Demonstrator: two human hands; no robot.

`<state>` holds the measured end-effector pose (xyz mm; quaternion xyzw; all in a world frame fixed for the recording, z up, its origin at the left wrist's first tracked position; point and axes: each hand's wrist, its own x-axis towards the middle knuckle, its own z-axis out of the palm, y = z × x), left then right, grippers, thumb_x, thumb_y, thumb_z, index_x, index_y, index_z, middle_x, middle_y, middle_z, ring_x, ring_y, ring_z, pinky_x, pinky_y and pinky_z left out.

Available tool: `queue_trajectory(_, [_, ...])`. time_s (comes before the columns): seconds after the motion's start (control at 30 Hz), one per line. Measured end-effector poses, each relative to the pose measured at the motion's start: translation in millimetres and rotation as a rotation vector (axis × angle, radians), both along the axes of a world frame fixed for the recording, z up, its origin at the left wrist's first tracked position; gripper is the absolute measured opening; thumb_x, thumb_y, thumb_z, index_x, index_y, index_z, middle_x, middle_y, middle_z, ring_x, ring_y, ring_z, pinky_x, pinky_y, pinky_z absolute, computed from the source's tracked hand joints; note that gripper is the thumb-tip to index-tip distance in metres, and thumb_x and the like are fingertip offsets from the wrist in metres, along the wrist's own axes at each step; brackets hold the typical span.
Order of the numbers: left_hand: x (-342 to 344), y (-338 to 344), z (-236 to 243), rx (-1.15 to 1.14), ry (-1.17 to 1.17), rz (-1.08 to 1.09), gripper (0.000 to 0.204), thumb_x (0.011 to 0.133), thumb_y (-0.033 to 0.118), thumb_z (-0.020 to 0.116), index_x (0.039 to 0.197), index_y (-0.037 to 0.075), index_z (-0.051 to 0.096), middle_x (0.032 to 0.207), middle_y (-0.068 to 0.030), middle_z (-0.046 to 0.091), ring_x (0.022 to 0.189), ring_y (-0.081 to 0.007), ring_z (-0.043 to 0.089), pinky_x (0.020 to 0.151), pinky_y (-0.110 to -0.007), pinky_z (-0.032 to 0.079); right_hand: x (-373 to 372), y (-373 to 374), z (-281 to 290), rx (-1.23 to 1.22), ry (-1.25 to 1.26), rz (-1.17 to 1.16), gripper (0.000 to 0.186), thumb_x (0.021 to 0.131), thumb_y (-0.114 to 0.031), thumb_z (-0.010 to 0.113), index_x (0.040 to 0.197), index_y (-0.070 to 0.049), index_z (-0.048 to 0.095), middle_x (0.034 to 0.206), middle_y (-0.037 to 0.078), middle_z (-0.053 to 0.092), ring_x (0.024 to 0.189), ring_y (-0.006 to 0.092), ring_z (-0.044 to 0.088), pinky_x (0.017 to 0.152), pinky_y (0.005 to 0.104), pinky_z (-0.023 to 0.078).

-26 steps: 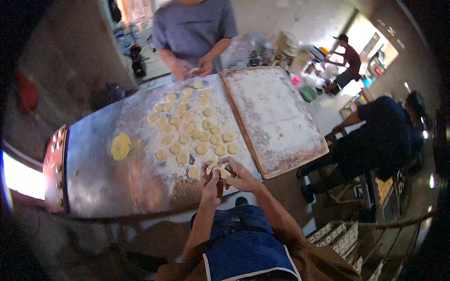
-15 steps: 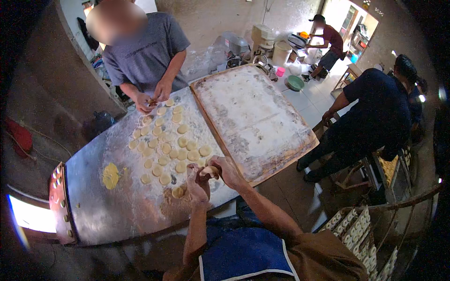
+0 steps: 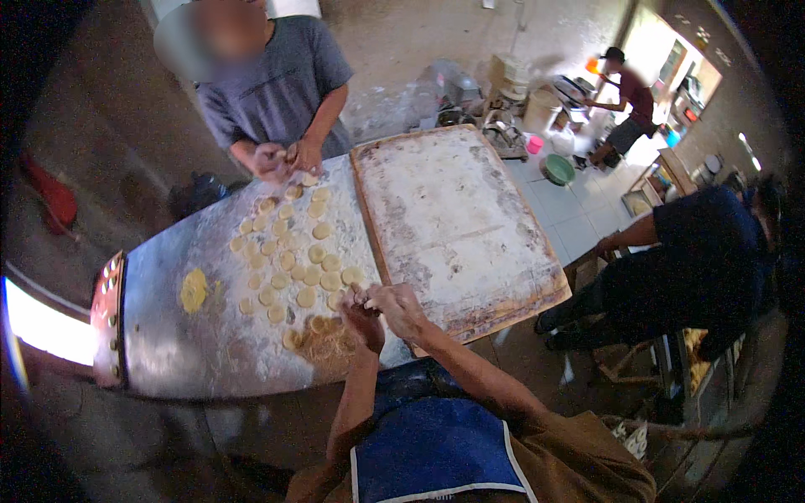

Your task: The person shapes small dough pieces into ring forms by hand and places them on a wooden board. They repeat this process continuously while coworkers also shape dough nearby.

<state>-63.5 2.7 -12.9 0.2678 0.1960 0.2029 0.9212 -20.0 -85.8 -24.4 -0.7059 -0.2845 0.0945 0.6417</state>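
Head view: the left hand [image 3: 362,318] and right hand [image 3: 400,312] meet at the fingertips, fingers curled inward, close to the table's near edge; blur and the knuckles cover what lies between, so whether they pinch dough I cannot tell. For soft dough, a light, even fingertip pressure would suit best, since a hard squeeze would likely tear or flatten it, and floured fingers should stick less. Pale dough rounds [image 3: 306,297] lie on the floured metal table [image 3: 168,352] just beyond and to the left of the left hand, so that wrist has reason to stay high when moving that way. On the other side, the right forearm crosses the near corner of a floured board [image 3: 453,210], whose raised wooden edge could catch a low sleeve or elbow. Farther left, past the rounds, sits a yellow lump [image 3: 194,290], with bare metal around it giving more room. Across the table, a co-worker's hands [image 3: 281,163] work above the far rounds, well apart from these.
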Motion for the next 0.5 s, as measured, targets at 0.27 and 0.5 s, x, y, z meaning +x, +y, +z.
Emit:
queue_trajectory(0.27, [-9.4, 3.2, -58.1, 0.103, -0.236, -0.014, 0.037, 0.098, 0.048, 0.048, 0.1, 0.011, 0.048, 0.077, -0.0002, 0.051, 0.062, -0.0146, 0.048, 0.057, -0.033, 0.04, -17.5, -20.5, 34.5, -0.019, -0.035, 0.018, 0.047, 0.099, -0.036, 0.044, 0.079, 0.001, 0.066, 0.067, 0.023, 0.062, 0.062, 0.0416, 0.062, 0.057, 0.044, 0.049])
queue_trajectory(0.5, [-15.9, -11.0, -54.9, 0.237, 0.063, -0.073, 0.035, 0.101, 0.041, 0.041, 0.099, 0.009, 0.056, 0.088, -0.0015, 0.058, 0.076, -0.0128, 0.056, 0.068, -0.031, 0.048, -15.9, -51.8, 36.6, -0.38, -0.083, 0.111, 0.045, 0.099, -0.035, 0.047, 0.082, 0.003, 0.065, 0.069, 0.019, 0.065, 0.062, 0.0277, 0.065, 0.056, 0.0424, 0.047])
